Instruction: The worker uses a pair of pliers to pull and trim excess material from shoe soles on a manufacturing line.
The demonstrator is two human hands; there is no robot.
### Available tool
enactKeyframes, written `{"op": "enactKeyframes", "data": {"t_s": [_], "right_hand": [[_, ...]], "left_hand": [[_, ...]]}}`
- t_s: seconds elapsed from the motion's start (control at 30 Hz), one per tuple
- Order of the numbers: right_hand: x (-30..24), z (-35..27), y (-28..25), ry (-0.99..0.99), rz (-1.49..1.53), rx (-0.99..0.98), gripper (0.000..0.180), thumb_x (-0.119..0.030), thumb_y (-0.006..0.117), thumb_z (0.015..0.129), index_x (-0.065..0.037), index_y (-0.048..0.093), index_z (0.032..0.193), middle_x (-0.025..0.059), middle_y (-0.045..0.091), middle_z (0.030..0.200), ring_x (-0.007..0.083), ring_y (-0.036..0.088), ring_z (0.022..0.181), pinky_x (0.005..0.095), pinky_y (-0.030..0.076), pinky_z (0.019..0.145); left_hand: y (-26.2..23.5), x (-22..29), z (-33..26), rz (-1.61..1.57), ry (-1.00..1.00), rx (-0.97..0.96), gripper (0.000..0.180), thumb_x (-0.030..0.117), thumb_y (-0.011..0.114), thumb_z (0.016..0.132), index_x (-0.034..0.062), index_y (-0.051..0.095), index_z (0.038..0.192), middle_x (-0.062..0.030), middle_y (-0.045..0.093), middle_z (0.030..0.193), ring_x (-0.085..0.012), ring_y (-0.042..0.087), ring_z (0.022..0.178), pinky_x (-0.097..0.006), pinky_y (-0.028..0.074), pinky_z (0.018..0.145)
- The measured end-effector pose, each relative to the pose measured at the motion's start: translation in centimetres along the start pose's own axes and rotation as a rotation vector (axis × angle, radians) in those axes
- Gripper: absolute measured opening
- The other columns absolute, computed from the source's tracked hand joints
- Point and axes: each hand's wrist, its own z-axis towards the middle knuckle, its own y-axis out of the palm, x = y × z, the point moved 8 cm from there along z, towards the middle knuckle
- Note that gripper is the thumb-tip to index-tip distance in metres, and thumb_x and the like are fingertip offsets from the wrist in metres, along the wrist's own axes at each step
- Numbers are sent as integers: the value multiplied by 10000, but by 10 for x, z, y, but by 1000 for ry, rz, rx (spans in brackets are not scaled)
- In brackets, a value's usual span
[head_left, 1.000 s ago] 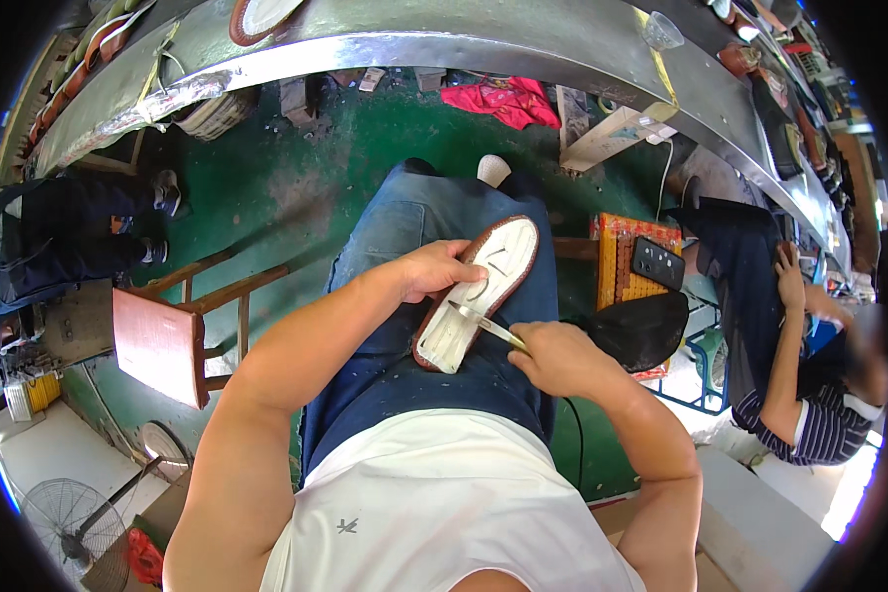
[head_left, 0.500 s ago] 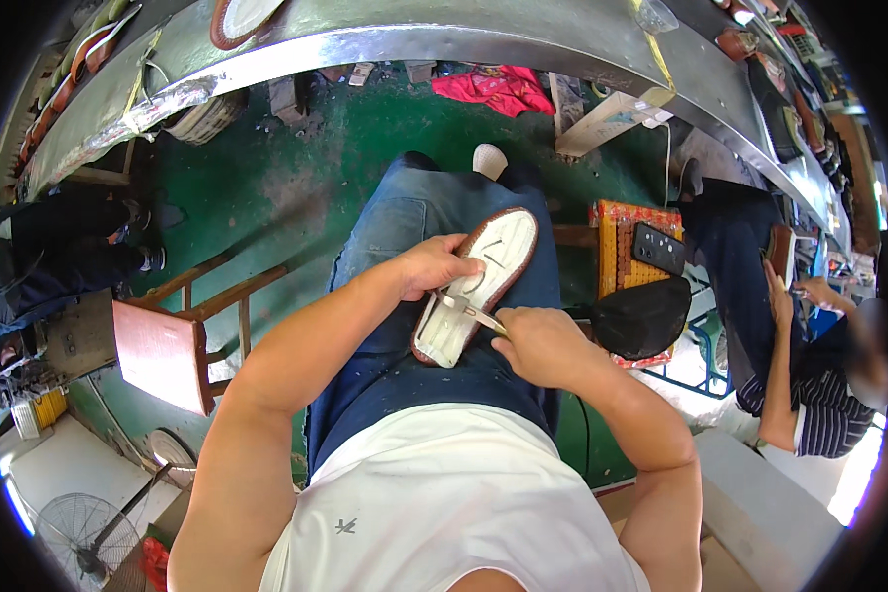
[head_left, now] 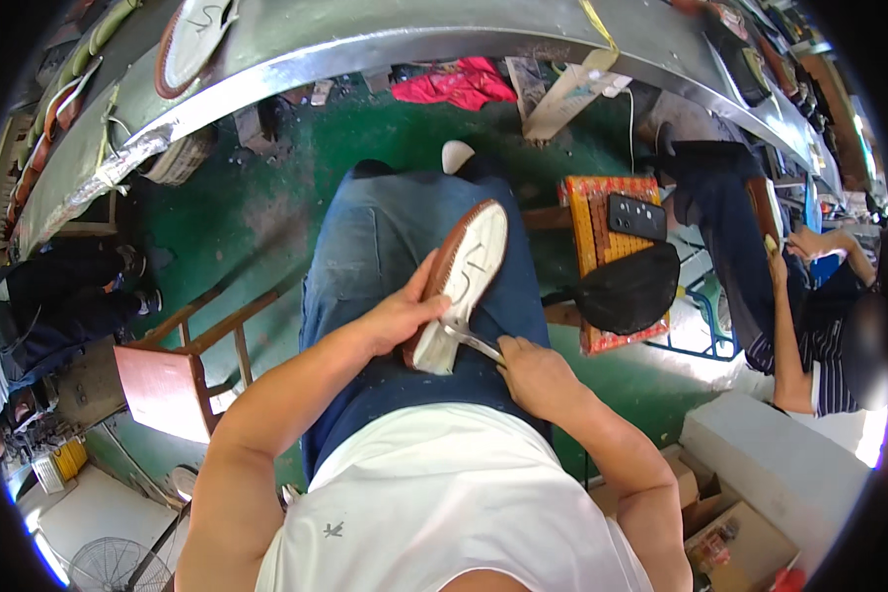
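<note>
A brown shoe upper [head_left: 461, 286], its underside white with dark marks and stitching along the rim, lies tilted over my lap, toe pointing away. My left hand [head_left: 402, 314] grips it by the left side, thumb pressed on the white underside. In my right hand [head_left: 535, 375] is a metal hand tool [head_left: 477, 341] with a curved head; whether it is pincers or a hammer I cannot tell. The tool's head rests against the white underside near the heel end, close to my left thumb.
A metal-edged workbench [head_left: 385, 44] runs across the front, bearing another shoe [head_left: 189, 44]. On my right, a woven-topped stool [head_left: 592, 222] holds a phone [head_left: 636, 216] and a black cloth item [head_left: 629, 288]. A co-worker [head_left: 789, 326] handles a shoe beyond it. A wooden stool [head_left: 168, 390] stands left.
The shoe has rolled in my left hand, showing more of its brown left side. My right hand and the tool have shifted slightly lower. The whole view has swung a little.
</note>
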Motion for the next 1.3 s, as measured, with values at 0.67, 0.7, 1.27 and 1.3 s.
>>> {"op": "enactKeyframes", "data": {"t_s": [0.67,0.7,1.27,1.3], "right_hand": [[9,44,-23,101,478,-36,394,-345,519,1048,44,580,1059,323,662,945,506,633,940,556,486,817],[4,39,-23,57,508,49,393,-349,514,1050,36,588,1045,317,665,939,513,629,935,559,485,814],[12,30,-14,103,573,-43,367,-318,486,1062,31,589,1013,296,676,899,496,646,890,555,490,782],[9,26,-10,100,575,-47,367,-318,486,1062,31,589,1013,296,676,899,496,646,890,555,490,782]], "left_hand": [[0,2,-28,569,60,-134,1112,170,666,949,-3,-244,1565,-271,141,1661,-305,246,1534,-354,252,1216],[3,4,-29,613,35,-119,1117,162,669,942,-2,-243,1566,-282,137,1658,-308,240,1534,-354,249,1217],[-27,-20,23,-321,-177,139,637,571,397,1068,48,552,1396,-116,648,1323,-222,639,1177,-383,511,1029],[-27,-18,23,-321,-178,144,637,571,397,1068,48,552,1396,-116,648,1323,-222,639,1177,-383,511,1029]]}}
